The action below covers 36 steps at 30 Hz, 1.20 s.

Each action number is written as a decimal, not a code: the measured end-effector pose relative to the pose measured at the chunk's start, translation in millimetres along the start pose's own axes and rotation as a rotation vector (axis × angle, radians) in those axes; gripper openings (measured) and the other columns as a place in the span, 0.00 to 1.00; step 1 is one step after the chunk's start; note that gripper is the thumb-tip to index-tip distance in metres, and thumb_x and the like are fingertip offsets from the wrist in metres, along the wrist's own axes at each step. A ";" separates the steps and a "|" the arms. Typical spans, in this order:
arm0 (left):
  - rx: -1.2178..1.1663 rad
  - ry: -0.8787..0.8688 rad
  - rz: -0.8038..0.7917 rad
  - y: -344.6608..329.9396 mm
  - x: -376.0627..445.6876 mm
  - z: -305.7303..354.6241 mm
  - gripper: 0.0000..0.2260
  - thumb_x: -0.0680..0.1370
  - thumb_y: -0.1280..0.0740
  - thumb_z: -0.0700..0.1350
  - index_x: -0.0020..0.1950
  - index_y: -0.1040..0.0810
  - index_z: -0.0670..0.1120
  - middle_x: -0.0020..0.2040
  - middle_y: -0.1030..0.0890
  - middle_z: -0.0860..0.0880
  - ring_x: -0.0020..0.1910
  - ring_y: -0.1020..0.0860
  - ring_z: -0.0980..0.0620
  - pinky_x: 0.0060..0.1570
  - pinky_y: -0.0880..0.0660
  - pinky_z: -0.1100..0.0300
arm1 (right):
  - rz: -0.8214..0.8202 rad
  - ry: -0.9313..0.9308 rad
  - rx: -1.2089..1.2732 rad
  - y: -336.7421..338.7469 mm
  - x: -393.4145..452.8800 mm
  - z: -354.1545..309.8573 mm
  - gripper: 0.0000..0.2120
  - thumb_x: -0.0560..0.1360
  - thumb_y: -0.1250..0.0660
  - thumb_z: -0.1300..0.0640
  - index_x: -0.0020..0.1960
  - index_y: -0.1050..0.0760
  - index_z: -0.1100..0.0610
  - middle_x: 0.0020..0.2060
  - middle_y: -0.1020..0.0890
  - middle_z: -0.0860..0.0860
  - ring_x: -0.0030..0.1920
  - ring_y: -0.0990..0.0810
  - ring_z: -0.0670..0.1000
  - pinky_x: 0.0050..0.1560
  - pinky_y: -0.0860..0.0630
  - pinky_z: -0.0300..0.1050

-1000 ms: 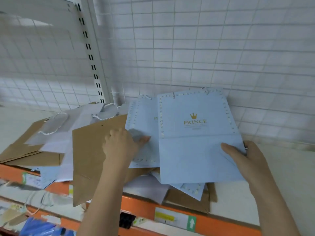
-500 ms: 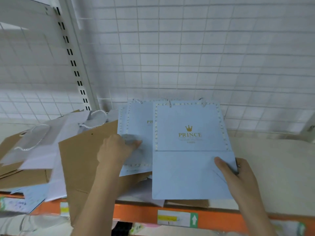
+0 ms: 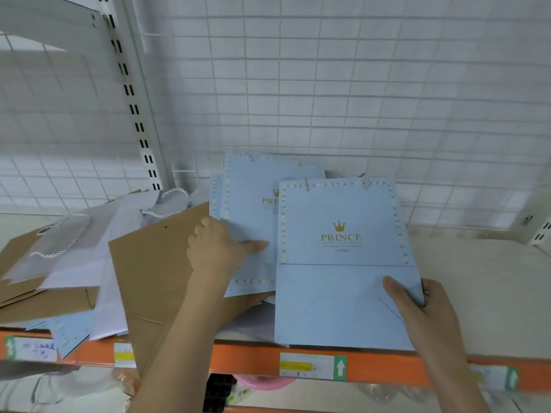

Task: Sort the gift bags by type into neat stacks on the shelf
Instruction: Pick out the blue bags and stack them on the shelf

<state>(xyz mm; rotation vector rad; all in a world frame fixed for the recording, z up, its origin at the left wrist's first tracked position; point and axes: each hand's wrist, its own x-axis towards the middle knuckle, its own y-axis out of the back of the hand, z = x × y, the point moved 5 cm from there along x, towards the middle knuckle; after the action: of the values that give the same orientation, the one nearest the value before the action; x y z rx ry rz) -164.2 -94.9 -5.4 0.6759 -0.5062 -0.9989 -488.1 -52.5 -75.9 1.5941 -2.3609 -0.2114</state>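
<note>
We are separating the blue type. Our right hand (image 3: 429,311) is pinching the front PRINCE bag (image 3: 343,263) at its lower right corner on the shelf (image 3: 477,278); our left hand (image 3: 217,248) is clamping the blue bags behind (image 3: 253,210). Next, we judge, squaring both into one stack.

White wire grid panel (image 3: 343,84) forms the rear wall. White slotted upright post (image 3: 134,108) stands at left. Shelf (image 3: 483,281) surface is pale beige, its front beam (image 3: 253,362) orange with paper labels (image 3: 313,366). Lighting is even and soft.
</note>
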 end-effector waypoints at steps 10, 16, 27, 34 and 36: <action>-0.483 -0.330 0.114 -7.1 -51.7 75.8 0.12 0.74 0.32 0.48 0.53 0.31 0.49 0.41 0.27 0.63 0.38 0.28 0.66 0.30 0.32 0.75 | 0.123 0.008 0.159 68.2 23.5 10.0 0.22 0.67 0.28 0.42 0.52 0.25 0.56 0.45 0.18 0.51 0.46 0.19 0.52 0.44 0.25 0.48; -0.575 -0.281 0.088 -82.9 -109.6 114.3 0.10 0.75 0.33 0.46 0.54 0.31 0.52 0.42 0.25 0.62 0.34 0.24 0.69 0.30 0.30 0.74 | 0.234 -0.027 0.158 169.2 48.6 39.9 0.15 0.71 0.30 0.51 0.51 0.29 0.57 0.41 0.22 0.48 0.41 0.23 0.48 0.37 0.29 0.44; -0.600 -0.153 -0.018 -227.4 -196.5 185.7 0.11 0.74 0.31 0.45 0.54 0.28 0.48 0.47 0.21 0.57 0.41 0.22 0.66 0.33 0.28 0.70 | 0.225 -0.080 -0.005 325.5 102.4 118.0 0.10 0.71 0.30 0.49 0.41 0.30 0.52 0.41 0.21 0.49 0.42 0.22 0.52 0.45 0.26 0.52; -0.571 -0.015 -0.028 -252.2 -194.2 184.2 0.14 0.74 0.31 0.47 0.57 0.27 0.46 0.48 0.21 0.50 0.43 0.22 0.54 0.33 0.30 0.61 | 0.119 -0.077 -0.138 344.2 126.0 135.6 0.12 0.73 0.33 0.46 0.49 0.25 0.54 0.41 0.18 0.49 0.42 0.20 0.49 0.35 0.29 0.43; -0.566 -0.004 -0.043 -259.8 -187.0 189.4 0.15 0.74 0.31 0.47 0.58 0.27 0.45 0.49 0.21 0.48 0.44 0.22 0.51 0.33 0.30 0.60 | 0.097 -0.074 -0.153 348.2 134.0 135.9 0.13 0.73 0.34 0.45 0.51 0.25 0.53 0.42 0.18 0.47 0.43 0.19 0.48 0.35 0.28 0.43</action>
<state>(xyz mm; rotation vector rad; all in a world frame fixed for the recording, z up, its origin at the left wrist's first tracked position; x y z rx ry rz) -529.1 -78.7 -76.2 0.1780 -0.1927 -1.1192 -885.0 -49.4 -88.2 1.4209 -2.4056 -0.4259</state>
